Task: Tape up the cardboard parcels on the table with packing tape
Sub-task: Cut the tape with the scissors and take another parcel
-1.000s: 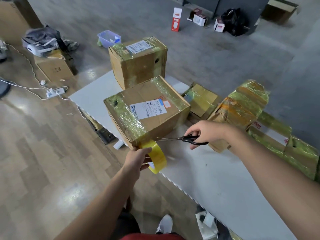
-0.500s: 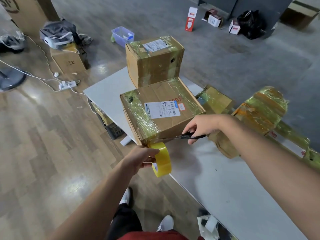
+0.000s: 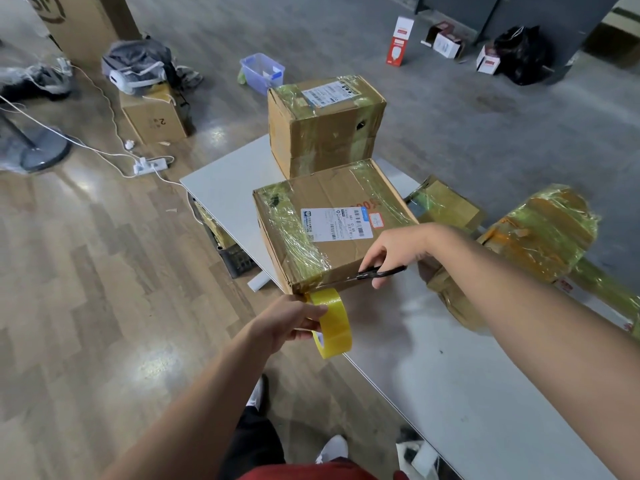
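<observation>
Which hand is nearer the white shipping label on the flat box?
Right. The right hand, holding scissors, is by the flat box just right of the label; the left hand grips the tape roll off the box's front corner.

I see matt brown card on the flat brown cardboard parcel [image 3: 341, 195], with wrinkled, glossy clear tape film across its left end. The yellow translucent plastic tape roll [image 3: 334, 323] shines. The black-handled scissors [image 3: 381, 271] look like smooth plastic at the grips. The white tabletop [image 3: 467, 375] is smooth with a faint sheen, and the wood-pattern plank floor [image 3: 104, 271] is polished and reflective.
</observation>
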`<state>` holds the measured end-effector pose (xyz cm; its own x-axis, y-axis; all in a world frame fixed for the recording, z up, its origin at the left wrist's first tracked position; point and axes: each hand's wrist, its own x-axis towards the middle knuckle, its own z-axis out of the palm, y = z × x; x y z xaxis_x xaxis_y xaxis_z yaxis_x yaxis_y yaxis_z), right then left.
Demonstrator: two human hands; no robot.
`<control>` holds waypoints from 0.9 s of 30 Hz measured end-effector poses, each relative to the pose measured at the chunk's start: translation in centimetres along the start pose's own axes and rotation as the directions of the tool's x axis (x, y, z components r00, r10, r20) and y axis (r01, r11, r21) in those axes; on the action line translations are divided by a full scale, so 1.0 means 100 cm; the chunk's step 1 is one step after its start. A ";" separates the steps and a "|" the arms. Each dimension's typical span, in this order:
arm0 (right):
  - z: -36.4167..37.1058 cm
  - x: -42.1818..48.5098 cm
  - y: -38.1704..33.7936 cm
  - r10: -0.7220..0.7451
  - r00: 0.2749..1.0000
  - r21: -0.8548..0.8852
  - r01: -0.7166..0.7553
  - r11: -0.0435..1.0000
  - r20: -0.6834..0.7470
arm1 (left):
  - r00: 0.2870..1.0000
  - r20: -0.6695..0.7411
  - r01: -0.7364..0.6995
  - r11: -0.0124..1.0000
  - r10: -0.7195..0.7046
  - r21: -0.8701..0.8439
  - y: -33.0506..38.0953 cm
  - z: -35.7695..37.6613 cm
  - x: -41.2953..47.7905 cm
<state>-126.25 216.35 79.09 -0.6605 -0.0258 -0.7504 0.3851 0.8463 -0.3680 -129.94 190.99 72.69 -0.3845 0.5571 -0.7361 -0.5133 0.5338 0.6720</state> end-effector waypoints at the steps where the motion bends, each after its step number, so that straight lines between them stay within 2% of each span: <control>1: -0.001 0.001 0.001 0.004 1.000 -0.001 -0.004 1.000 0.010 | 1.000 0.001 0.000 1.000 0.000 -0.002 0.000 0.000 0.000; 8: -0.004 0.006 0.002 0.018 0.999 0.006 -0.018 1.000 0.045 | 1.000 0.008 0.005 1.000 -0.005 -0.012 0.001 -0.001 0.000; 27: 0.019 -0.017 0.008 0.034 0.999 0.052 -0.033 0.998 -0.020 | 0.997 -0.069 -0.031 0.999 0.029 -0.029 -0.004 0.009 0.004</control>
<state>-123.58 216.06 79.04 -0.6598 0.0141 -0.7513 0.4396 0.8181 -0.3707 -129.20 191.54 72.19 -0.4513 0.5272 -0.7200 -0.5233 0.4972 0.6920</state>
